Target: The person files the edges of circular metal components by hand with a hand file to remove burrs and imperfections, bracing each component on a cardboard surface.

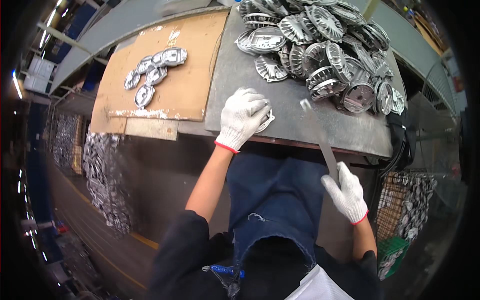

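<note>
My left hand, in a white knit glove with a red cuff, is closed over a round die-cast metal part near the front edge of the grey metal tabletop. The glove hides most of that part; only its rim shows on the right. In my right hand, gloved the same way, is a long flat metal file. Its blade points away from me over the table edge, apart from the part and slightly blurred. The fingers wrap its near end, so the handle is hidden.
A heap of finned round castings covers the table's far right. Several more castings lie on a cardboard sheet at left. Piled metal parts stand below on the left; a wire basket and green crate are lower right.
</note>
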### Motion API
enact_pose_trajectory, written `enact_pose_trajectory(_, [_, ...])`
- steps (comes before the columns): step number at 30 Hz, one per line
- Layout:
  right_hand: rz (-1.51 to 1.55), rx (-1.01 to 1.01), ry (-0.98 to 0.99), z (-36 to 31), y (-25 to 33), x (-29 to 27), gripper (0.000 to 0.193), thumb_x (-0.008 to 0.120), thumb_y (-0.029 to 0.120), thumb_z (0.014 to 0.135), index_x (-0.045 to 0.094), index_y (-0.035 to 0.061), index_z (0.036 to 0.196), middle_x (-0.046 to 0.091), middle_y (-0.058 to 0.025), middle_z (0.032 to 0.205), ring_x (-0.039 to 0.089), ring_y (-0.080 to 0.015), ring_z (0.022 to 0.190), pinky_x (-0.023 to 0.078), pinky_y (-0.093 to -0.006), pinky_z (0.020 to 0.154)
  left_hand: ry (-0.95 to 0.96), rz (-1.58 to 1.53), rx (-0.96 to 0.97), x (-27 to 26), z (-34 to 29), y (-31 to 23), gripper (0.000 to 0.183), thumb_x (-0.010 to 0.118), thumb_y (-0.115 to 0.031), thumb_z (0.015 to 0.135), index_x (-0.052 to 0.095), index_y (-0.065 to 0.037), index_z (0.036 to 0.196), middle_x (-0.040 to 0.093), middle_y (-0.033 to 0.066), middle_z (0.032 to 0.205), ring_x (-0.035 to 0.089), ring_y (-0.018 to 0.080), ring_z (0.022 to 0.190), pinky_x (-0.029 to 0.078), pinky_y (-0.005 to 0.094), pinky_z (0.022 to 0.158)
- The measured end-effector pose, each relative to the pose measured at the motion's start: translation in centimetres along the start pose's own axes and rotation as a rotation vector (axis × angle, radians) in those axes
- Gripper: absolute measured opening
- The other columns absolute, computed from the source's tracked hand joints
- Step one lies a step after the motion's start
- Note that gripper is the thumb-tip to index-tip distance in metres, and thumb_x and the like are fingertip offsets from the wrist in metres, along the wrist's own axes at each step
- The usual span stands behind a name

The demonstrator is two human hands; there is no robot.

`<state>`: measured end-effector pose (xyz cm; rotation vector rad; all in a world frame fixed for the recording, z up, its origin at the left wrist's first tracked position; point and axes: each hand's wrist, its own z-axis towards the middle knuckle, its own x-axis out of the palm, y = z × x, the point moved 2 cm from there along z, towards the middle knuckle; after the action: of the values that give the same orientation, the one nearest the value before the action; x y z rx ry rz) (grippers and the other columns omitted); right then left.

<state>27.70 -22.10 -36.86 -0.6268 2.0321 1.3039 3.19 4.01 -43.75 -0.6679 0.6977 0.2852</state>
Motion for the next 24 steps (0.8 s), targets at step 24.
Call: enact_pose_trajectory(24, [-0.349, -0.29, 0.007, 8.5, 6.4, 3.6, 0.04, 0.068, 0.043, 0.112, 0.056, 0.006, 0.124, 0.074, -0.0261, 0.081, 0.075, -0.0505, 0.078, 0.057, -0.0578, 0.069, 0.132, 0.225, -0.011, 1.0, -0.2, -0.1, 0.015, 0.084, -0.025, 0.084, 0.087, -0.014, 0.093, 0.083, 0.0037, 0.102, 0.075, 0.0265, 0.107, 0.059, 0.0395, 0.098])
